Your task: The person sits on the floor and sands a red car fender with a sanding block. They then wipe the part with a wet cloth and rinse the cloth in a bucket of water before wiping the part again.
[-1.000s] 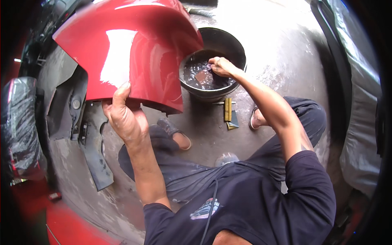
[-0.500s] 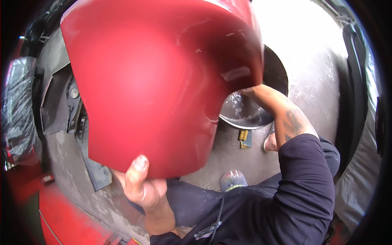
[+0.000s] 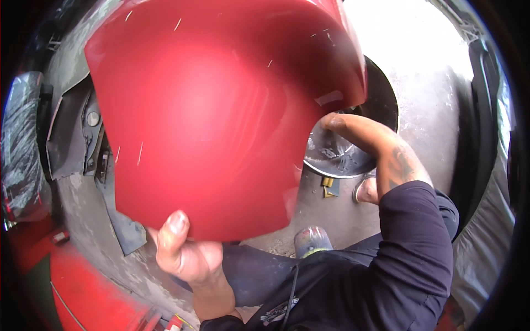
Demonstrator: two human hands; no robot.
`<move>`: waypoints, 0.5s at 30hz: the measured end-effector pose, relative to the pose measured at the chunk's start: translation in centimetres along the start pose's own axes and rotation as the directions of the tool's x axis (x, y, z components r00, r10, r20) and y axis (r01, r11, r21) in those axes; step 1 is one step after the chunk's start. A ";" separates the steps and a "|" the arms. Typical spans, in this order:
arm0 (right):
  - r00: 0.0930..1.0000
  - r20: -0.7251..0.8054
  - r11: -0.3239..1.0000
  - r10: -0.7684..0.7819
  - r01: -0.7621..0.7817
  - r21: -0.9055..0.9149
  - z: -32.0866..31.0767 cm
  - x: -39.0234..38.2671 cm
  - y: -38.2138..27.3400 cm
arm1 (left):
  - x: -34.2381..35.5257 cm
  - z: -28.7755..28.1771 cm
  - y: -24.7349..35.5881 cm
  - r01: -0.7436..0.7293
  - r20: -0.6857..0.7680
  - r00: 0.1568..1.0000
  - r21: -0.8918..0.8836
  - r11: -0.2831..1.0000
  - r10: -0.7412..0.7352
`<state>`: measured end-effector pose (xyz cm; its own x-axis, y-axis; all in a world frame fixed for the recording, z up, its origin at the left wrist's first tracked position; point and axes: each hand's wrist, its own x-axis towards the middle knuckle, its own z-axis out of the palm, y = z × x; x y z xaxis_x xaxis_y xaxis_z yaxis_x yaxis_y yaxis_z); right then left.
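Observation:
A large curved red car body panel (image 3: 193, 138) fills the upper middle, its outer face toward me. My left hand (image 3: 187, 248) is closed round its lower edge, the thumb on the red face and the fingers beneath. My right hand (image 3: 333, 121) reaches behind the panel's right side, by the arched cut-out; its fingers are hidden there. Short bright streaks lie across the red face; I cannot tell if they are water drops. Partly behind the panel stands a round black tub (image 3: 383, 99) with wet, shiny insides.
Yellow and grey pads (image 3: 330, 186) lie on the floor by the tub. At left are a dark grey body part (image 3: 69, 132) and a plastic-wrapped thing (image 3: 21, 149). A red bodywork surface (image 3: 88, 292) spans the lower left. A long black part (image 3: 479, 143) lines the right.
The panel has shifted slightly right at its right side, with its lower edge tilted a little. My left hand has moved slightly left with it. More bright streaks show over the red face.

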<state>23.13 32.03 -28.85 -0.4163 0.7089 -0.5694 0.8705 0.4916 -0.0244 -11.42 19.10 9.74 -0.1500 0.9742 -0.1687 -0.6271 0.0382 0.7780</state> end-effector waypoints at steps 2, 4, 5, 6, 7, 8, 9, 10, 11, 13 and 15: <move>0.999 -0.005 0.999 -0.042 0.042 0.033 -1.1 -2.2 -0.3 | 0.2 -0.4 -0.2 0.011 0.071 0.997 -0.035 0.999 -0.008; 0.996 -0.067 0.983 -0.056 0.067 0.172 -2.6 -5.0 0.1 | 0.1 0.4 -0.6 -0.011 0.040 0.999 -0.052 0.999 0.013; 0.986 -0.155 0.944 -0.059 0.106 0.312 -3.4 -6.3 0.8 | 0.2 1.1 -0.6 -0.005 0.063 0.998 -0.078 0.997 0.010; 0.993 -0.111 0.934 -0.035 0.072 0.351 -4.2 -7.7 1.6 | 0.2 1.8 -0.6 0.006 0.089 0.996 -0.104 0.995 0.004; 0.998 -0.067 0.921 -0.013 0.038 0.388 -6.1 -9.9 1.8 | 0.5 2.0 -0.9 -0.017 0.111 0.993 -0.105 0.994 0.029; 1.000 -0.026 0.907 -0.002 0.013 0.422 -8.6 -12.2 1.6 | 0.7 1.9 -1.3 -0.049 0.126 0.990 -0.104 0.993 0.062; 0.962 -0.251 0.905 -0.104 0.196 0.377 -12.1 -15.9 -0.2 | 0.8 1.4 -1.2 -0.094 0.124 0.987 -0.098 0.991 0.106; 0.981 -0.194 0.868 -0.019 0.113 0.484 -15.3 -19.4 -1.3 | 1.0 1.5 -1.5 -0.107 0.126 0.985 -0.094 0.990 0.119; 0.930 -0.367 0.857 0.031 0.164 0.488 -16.9 -22.7 -2.1 | 0.8 2.6 -1.5 -0.111 0.122 0.985 -0.097 0.989 0.123; 0.902 -0.404 0.852 0.150 0.089 0.517 -22.5 -27.9 -4.7 | 0.9 3.2 -2.0 -0.136 0.153 0.977 -0.107 0.985 0.151; 0.805 -0.487 0.651 0.340 0.173 0.740 -25.1 -31.0 -5.4 | 0.6 4.2 -2.7 -0.186 0.181 0.964 -0.064 0.980 0.195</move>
<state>24.75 20.08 9.51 -0.1669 0.9837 -0.0661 0.6886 0.0683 -0.7219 -6.57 20.54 10.10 -0.1286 0.9868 0.0986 -0.6359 -0.1583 0.7554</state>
